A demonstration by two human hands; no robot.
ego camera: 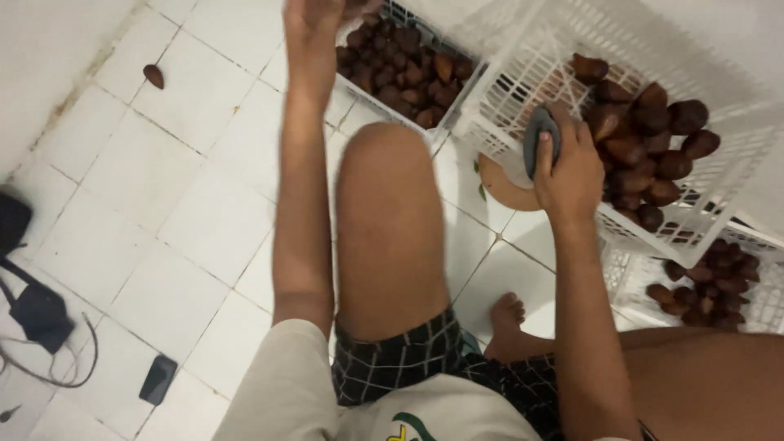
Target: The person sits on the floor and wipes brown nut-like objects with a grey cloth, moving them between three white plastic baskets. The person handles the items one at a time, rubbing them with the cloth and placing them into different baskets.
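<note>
My left hand [312, 18] reaches up over a white basket [384, 102] filled with dark brown scaly fruits [400, 65]; its fingers run out of the top of the frame, so its grip is hidden. My right hand [569, 175] is closed on a dark grey oval object [541, 137] and rests against the rim of a tilted white plastic basket [523, 73]. That basket holds several more brown fruits [645, 147]. My bare knee [388, 212] rises between the two arms.
A third white basket [633, 273] with fruits lies at the lower right. A tan round piece [505, 189] sits under the tilted basket. On the white tiles lie a lone fruit [153, 76], a dark phone [158, 379], and a black bag with cable [37, 314]. A wall [41, 57] stands at the left.
</note>
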